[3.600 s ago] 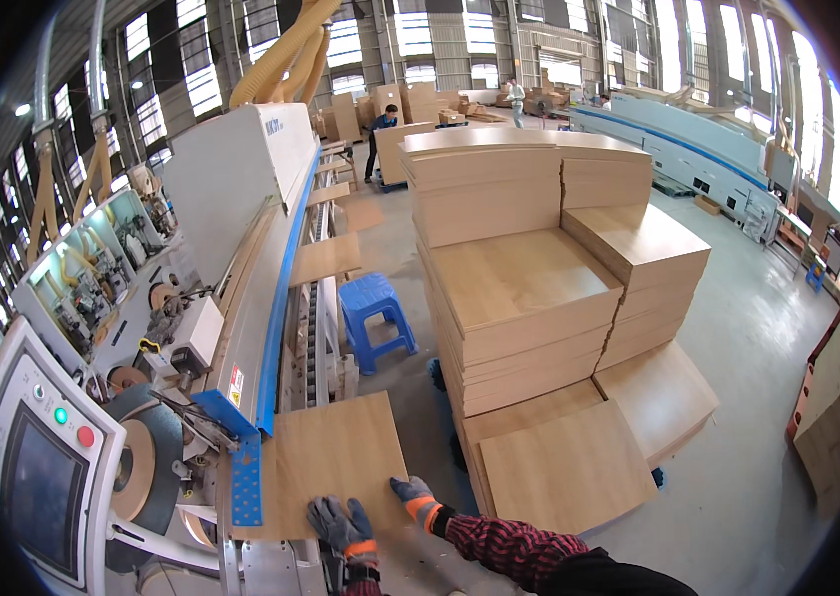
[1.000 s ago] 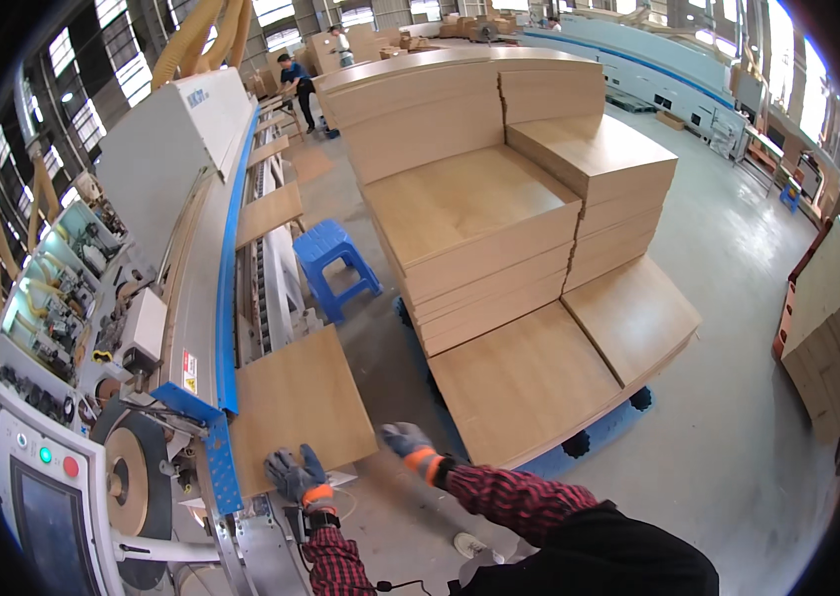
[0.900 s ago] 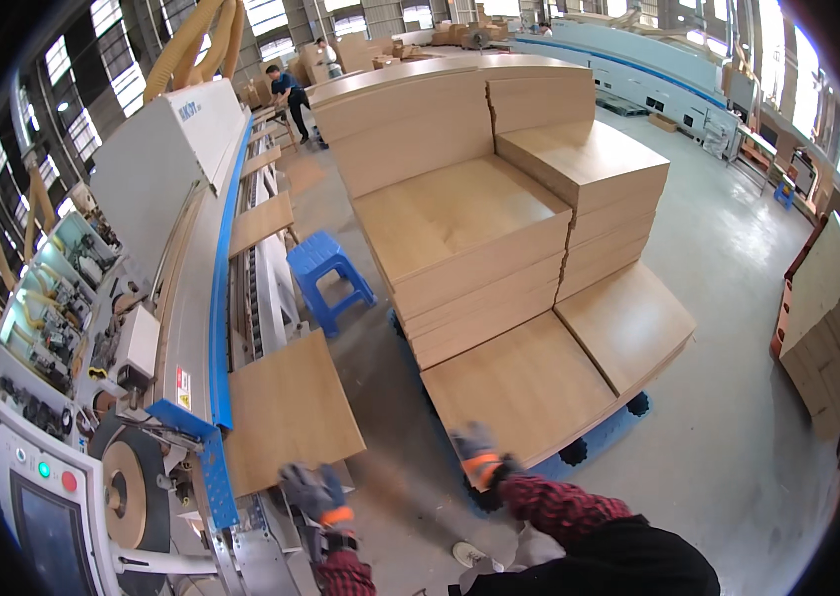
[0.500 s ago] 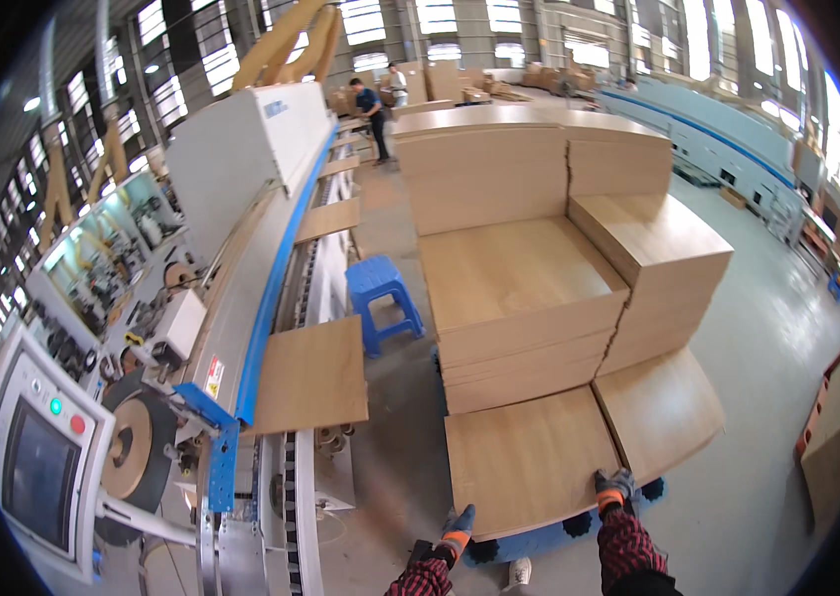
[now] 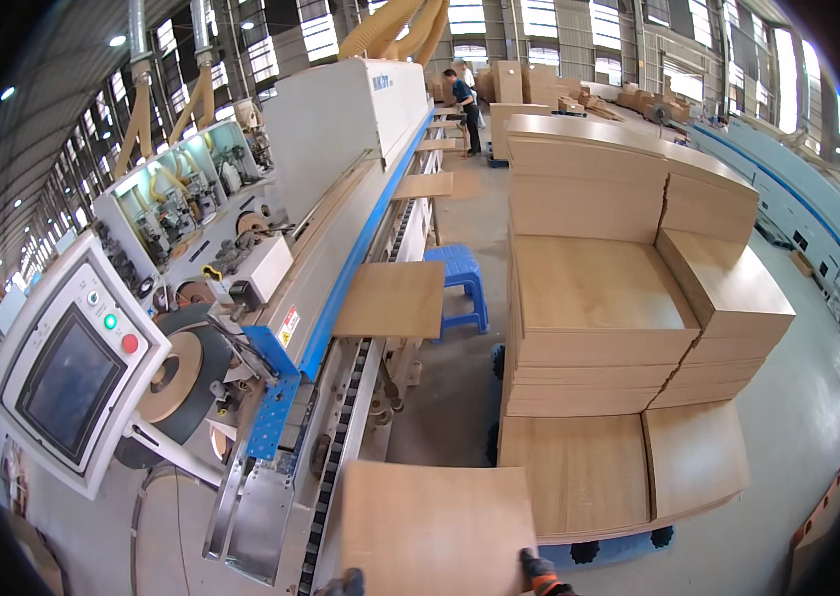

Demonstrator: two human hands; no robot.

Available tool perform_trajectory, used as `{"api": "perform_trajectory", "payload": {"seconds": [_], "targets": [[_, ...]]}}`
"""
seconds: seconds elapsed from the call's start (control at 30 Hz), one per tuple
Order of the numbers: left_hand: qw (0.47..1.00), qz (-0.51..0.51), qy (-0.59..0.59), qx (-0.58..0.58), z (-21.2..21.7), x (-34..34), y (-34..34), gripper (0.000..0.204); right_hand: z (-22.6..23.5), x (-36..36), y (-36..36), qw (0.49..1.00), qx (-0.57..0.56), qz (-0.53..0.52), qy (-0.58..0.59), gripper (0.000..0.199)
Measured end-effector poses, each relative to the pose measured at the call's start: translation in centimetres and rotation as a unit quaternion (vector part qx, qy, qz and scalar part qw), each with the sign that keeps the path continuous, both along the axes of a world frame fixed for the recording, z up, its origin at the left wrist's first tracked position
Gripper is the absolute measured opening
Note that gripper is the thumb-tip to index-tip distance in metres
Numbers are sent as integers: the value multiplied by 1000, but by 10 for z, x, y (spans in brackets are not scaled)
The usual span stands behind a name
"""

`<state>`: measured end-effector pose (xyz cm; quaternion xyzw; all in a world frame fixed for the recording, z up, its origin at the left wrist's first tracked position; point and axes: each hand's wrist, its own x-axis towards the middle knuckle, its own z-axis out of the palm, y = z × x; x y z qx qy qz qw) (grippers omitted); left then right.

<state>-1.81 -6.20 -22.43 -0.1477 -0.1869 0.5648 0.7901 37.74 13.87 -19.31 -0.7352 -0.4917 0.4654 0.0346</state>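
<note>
A flat, square wood-faced board (image 5: 435,521) spans the space between my hands at the lower edge of the picture, held off the stack. My left hand (image 5: 345,583), in a dark work glove, grips its near left corner. On the right side edge, my right hand (image 5: 541,571), in a dark glove with an orange band, has hold of it. Parts of both hands are cut off or hidden. To the right of the held board stands the low front stack of similar boards (image 5: 574,477). The board's left side overlaps the machine's conveyor track (image 5: 340,427).
An edge-banding machine (image 5: 340,129) runs along the left, with another board (image 5: 392,300) on its track. Its control panel (image 5: 72,372) juts out near left. A blue stool (image 5: 461,288) stands between machine and tall board stacks (image 5: 589,189). A person (image 5: 466,109) works farther back.
My hands have lifted the board from the front stack and carried it left toward the machine. The view has swung left, and the board on the track has moved farther along.
</note>
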Motion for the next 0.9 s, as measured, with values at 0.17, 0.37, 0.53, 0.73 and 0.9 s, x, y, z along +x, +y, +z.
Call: {"api": "perform_trajectory", "payload": {"seconds": [0.17,0.37,0.53,0.73,0.9], "targets": [[711,-139,-679,115,195,34,14,62,45,-63,-32,984,56,45,163,50],[140,-226,-958,106,183,81,31,50,150,-135,-41,922,-82,-17,377,37],[198,-256,-923,207,159,39,50,39,94,-228,-77,872,67,-121,469,32],[196,-228,-936,183,174,18,81,41,89,-247,-50,929,133,-104,330,36],[183,-245,-939,157,177,9,123,45,108,-246,-7,926,152,-53,342,38]]}}
